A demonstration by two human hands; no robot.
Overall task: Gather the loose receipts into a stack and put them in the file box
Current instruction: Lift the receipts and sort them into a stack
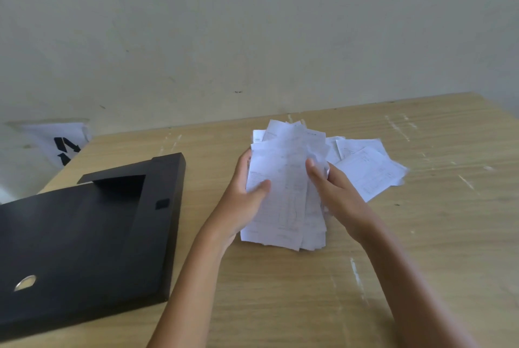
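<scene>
We pinch the receipts (283, 187) between left hand (247, 193) and right hand (331, 193); thin, floppy, slippery sheets, best gripped along both long edges.

- The tabletop (421, 263) is light wood grain, with pale scuffs and streaks across it; its far edge meets a plain wall.
- A black file box (84, 243) lies flat on the left part of the tabletop, closed, with a round metal-rimmed hole near its front left corner.
- A few loose receipts (370, 170) lie fanned and overlapping on the tabletop toward the far right of centre, well apart from the file box.
</scene>
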